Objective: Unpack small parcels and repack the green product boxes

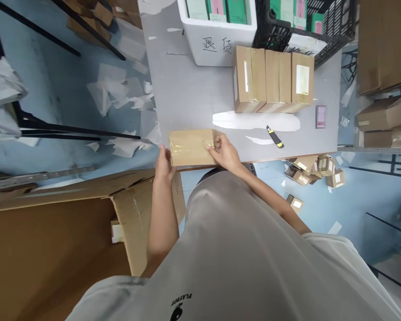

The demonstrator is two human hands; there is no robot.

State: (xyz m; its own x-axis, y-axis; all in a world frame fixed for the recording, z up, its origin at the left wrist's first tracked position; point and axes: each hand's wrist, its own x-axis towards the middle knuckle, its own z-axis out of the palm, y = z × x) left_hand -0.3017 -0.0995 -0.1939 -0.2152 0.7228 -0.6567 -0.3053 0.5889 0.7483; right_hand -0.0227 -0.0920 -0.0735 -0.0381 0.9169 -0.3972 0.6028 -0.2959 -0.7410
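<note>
A taped cardboard box (190, 148) lies at the table's front edge, between my two hands. My left hand (164, 164) grips its left end, with the fingertips partly hidden behind it. At the right end, my right hand (226, 154) has its thumb on the near face and its curled fingers at the end flap. A black and yellow utility knife (275, 137) rests on the table, right of my right hand. White paper scraps (255, 121) lie just beyond the box. Farther back, several closed cardboard boxes (278, 80) stand side by side.
At the back of the grey table (187, 93) are a white foam bin (217, 42) and a black crate (334, 26), both holding green and pink packs. A large open carton (127, 223) stands at my left. Paper and small boxes (316, 169) litter the blue floor.
</note>
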